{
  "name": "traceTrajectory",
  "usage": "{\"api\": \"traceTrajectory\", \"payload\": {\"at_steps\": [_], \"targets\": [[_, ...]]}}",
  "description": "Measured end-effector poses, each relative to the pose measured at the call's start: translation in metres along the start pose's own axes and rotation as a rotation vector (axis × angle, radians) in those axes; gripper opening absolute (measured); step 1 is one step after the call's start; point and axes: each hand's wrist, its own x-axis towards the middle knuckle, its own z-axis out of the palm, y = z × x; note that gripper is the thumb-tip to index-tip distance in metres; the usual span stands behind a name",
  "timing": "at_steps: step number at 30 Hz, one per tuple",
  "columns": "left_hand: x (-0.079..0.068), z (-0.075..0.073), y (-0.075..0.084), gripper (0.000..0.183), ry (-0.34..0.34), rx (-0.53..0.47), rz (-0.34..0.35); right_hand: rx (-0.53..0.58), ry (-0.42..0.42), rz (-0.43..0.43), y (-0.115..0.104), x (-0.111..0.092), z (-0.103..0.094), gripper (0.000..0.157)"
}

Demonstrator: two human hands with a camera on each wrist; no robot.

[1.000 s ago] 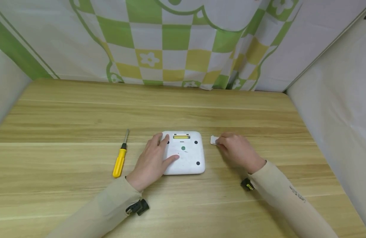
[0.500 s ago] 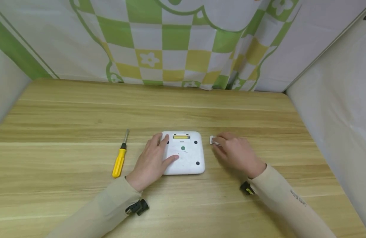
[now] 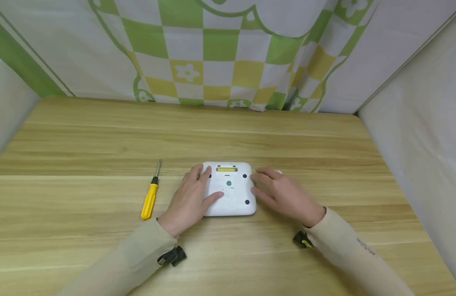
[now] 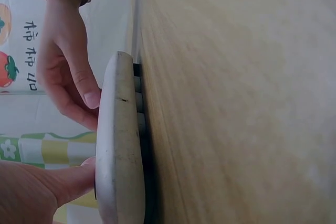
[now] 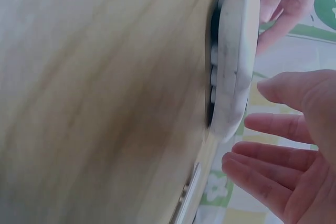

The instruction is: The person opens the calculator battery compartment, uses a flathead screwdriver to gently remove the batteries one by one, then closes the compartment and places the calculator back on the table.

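A white calculator [image 3: 231, 197] lies keys down on the table, its battery bay uncovered and a yellow battery [image 3: 226, 169] inside. My left hand [image 3: 185, 203] rests on its left side, thumb and fingers laid on the back. The left wrist view shows the keys [image 4: 139, 100] under its edge. My right hand [image 3: 287, 193] hovers at the right edge with fingers spread, holding nothing; whether the fingertips touch the calculator I cannot tell. Beyond that hand lies a small white battery cover [image 5: 190, 192], mostly hidden in the head view.
To the left lies a screwdriver [image 3: 149, 199] with a yellow handle, its shaft pointing away from me. A checked green and yellow curtain [image 3: 219, 45] hangs behind the wooden table [image 3: 102, 139]. White cloth stands at both sides.
My right hand has let go of the battery cover, leaving it on the table, and has moved left to the calculator's edge. The left hand has stayed in place.
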Motion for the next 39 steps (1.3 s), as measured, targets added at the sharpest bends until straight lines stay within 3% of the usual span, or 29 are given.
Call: {"api": "traceTrajectory", "payload": {"at_steps": [9, 16, 25, 39], "targets": [[0.001, 0.0, 0.0, 0.069, -0.009, 0.014, -0.002, 0.066, -0.014, -0.025, -0.008, 0.001, 0.004, 0.041], [0.001, -0.001, 0.0, 0.069, -0.016, 0.01, -0.003, 0.059, -0.041, -0.008, -0.012, 0.003, 0.008, 0.058], [0.001, -0.002, 0.001, 0.069, -0.036, 0.006, -0.011, 0.051, -0.061, -0.006, -0.015, 0.005, 0.007, 0.068], [0.002, -0.004, 0.001, 0.071, -0.051, 0.032, -0.009, 0.087, -0.128, 0.029, -0.02, 0.008, 0.006, 0.07]]}}
